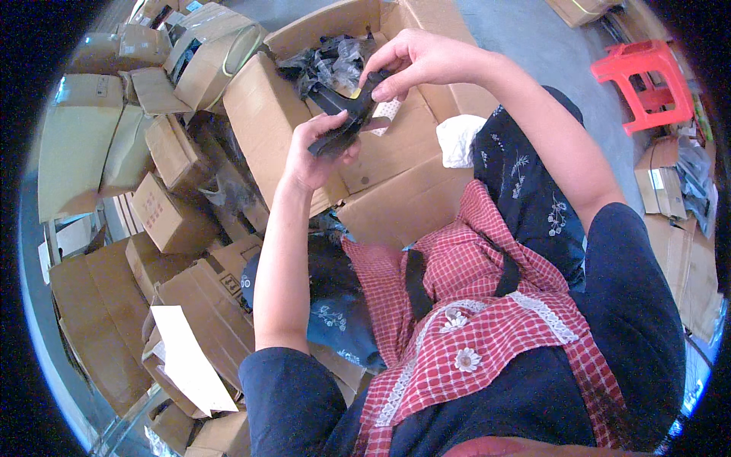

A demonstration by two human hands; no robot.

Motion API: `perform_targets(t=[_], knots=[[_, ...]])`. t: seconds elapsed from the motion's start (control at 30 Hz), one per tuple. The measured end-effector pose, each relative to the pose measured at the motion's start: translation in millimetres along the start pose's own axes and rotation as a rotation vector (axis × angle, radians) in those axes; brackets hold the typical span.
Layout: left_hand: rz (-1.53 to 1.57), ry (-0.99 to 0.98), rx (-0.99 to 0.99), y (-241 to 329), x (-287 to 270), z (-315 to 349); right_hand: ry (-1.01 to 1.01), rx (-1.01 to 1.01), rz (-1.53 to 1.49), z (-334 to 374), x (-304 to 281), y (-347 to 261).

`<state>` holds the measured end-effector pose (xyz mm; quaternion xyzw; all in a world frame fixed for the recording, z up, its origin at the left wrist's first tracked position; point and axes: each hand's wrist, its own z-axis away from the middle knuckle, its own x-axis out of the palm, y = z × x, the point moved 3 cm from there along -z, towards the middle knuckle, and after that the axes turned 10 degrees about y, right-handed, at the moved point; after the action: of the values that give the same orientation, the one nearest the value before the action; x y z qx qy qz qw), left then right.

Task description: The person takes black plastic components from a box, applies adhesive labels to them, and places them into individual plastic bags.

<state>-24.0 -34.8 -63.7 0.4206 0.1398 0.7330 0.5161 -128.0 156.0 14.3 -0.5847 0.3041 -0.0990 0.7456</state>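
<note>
A black, curved part point(352, 122), apparently plastic, is held above an open cardboard box point(266, 114). My left hand point(324, 148) is closed round its lower end, thumb on top. At its upper end, my right hand point(415, 65) pinches it between thumb and fingers. A small yellow patch shows beside the part near the right fingers; I cannot tell what it is. Inside the box, behind the hands, lie black pieces in clear plastic bags point(346, 57). The underside of the held part is hidden.
Cardboard boxes point(80, 145) and flattened cartons point(99, 305) crowd the left side. A white sheet point(190, 362) lies on them. A white cloth point(458, 141) rests by my right knee. On the far right stand a red plastic stool point(647, 84) and more cartons point(678, 259).
</note>
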Motion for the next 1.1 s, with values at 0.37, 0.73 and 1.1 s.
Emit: perform_targets(t=[0.37, 0.73, 1.1], knots=[[-0.092, 0.052, 0.211, 9, 16, 7, 0.176, -0.009, 0.020, -12, 9, 13], [-0.146, 0.339, 0.369, -11, 10, 3, 0.213, 0.016, 0.231, -15, 38, 3], [0.335, 0.160, 0.471, 19, 13, 27, 0.169, 0.203, -0.298, -13, 9, 3]])
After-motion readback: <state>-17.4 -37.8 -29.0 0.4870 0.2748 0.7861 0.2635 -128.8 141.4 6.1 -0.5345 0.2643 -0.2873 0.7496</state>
